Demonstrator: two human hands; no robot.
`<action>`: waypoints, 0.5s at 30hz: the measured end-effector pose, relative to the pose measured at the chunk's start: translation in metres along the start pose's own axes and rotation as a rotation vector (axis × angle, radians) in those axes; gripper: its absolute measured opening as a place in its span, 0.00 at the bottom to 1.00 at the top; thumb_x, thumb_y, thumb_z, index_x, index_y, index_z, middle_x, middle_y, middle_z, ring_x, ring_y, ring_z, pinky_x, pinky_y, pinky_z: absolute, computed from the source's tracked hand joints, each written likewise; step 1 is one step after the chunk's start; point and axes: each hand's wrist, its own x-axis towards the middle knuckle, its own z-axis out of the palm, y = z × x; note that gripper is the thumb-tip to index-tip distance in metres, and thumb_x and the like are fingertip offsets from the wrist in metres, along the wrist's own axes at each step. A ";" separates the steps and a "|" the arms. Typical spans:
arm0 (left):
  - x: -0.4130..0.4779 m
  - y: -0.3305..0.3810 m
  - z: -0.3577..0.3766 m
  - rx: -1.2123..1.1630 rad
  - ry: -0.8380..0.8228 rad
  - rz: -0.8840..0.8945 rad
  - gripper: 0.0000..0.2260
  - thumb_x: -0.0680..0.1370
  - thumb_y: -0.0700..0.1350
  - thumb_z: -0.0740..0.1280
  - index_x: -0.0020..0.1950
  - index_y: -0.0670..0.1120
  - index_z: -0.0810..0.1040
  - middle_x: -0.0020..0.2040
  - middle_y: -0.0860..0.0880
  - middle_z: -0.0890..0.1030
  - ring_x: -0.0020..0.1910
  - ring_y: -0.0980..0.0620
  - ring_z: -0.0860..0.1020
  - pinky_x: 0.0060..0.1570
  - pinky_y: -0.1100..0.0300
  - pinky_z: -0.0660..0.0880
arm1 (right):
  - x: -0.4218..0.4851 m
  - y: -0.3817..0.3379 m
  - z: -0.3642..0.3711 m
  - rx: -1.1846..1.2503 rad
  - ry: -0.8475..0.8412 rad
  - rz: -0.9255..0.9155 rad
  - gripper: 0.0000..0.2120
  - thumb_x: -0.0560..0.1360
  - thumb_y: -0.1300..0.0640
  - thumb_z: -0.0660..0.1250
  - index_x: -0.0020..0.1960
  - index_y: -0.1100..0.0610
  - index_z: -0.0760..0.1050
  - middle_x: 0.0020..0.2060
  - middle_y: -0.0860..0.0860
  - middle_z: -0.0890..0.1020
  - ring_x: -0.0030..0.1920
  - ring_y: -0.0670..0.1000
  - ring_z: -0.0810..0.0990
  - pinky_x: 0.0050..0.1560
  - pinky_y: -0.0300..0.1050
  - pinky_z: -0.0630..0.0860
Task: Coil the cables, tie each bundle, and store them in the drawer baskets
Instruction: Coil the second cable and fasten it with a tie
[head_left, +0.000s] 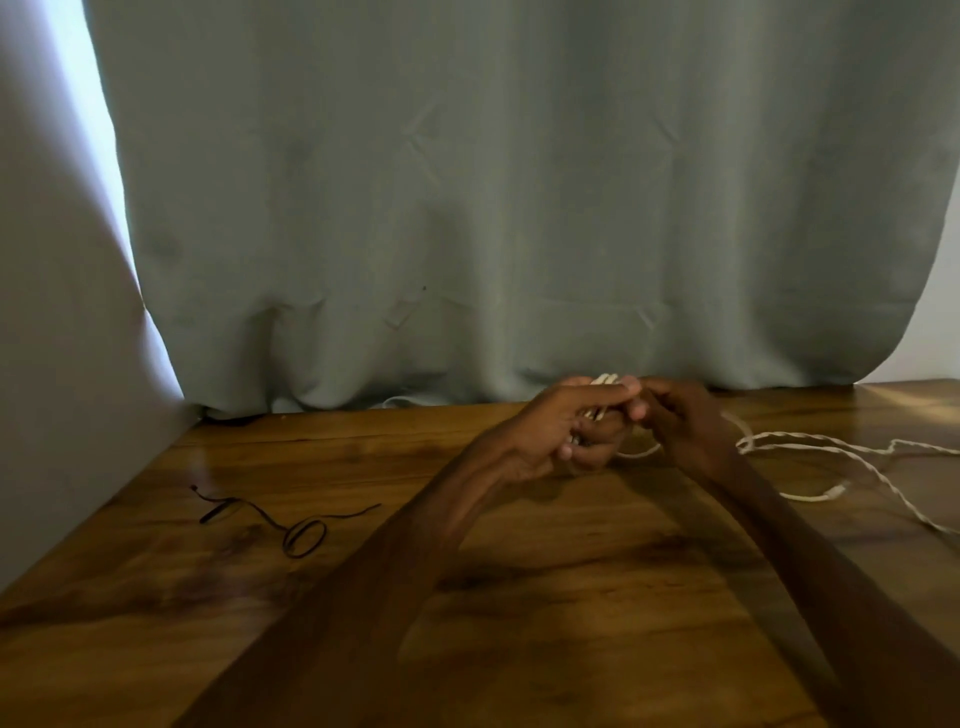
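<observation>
Just below the hem of the curtain (519, 182), I see the left hand (545, 431) curled tight round a few loops of the white cable (800, 436). The right hand (685, 426), touching it, pinches the same cable. The loose length trails over the table (519, 597) toward the curtain's right edge. A black cord (291, 530) lies below its left edge.

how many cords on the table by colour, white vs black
white cable: 1, partly coiled in the left hand, the rest trailing right
black cord: 1, loose on the table
total: 2
</observation>
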 end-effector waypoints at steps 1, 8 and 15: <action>0.000 0.001 -0.002 -0.033 0.009 0.025 0.16 0.86 0.46 0.54 0.50 0.42 0.78 0.23 0.57 0.60 0.17 0.61 0.60 0.19 0.70 0.56 | -0.002 0.002 0.006 0.005 -0.034 0.013 0.20 0.78 0.36 0.60 0.40 0.47 0.82 0.30 0.50 0.81 0.32 0.43 0.78 0.37 0.51 0.74; -0.008 0.025 -0.027 -0.223 0.275 0.214 0.21 0.86 0.45 0.54 0.73 0.30 0.67 0.28 0.55 0.65 0.22 0.60 0.64 0.26 0.64 0.60 | -0.015 -0.024 0.054 -0.116 -0.285 -0.073 0.19 0.87 0.53 0.56 0.42 0.51 0.81 0.33 0.39 0.81 0.37 0.39 0.80 0.39 0.29 0.68; -0.017 0.016 -0.070 -0.295 0.563 0.374 0.07 0.83 0.38 0.55 0.60 0.40 0.64 0.35 0.53 0.75 0.24 0.58 0.67 0.25 0.65 0.65 | -0.029 -0.046 0.078 -0.227 -0.426 -0.129 0.20 0.85 0.41 0.50 0.44 0.43 0.77 0.38 0.43 0.82 0.41 0.42 0.81 0.47 0.52 0.78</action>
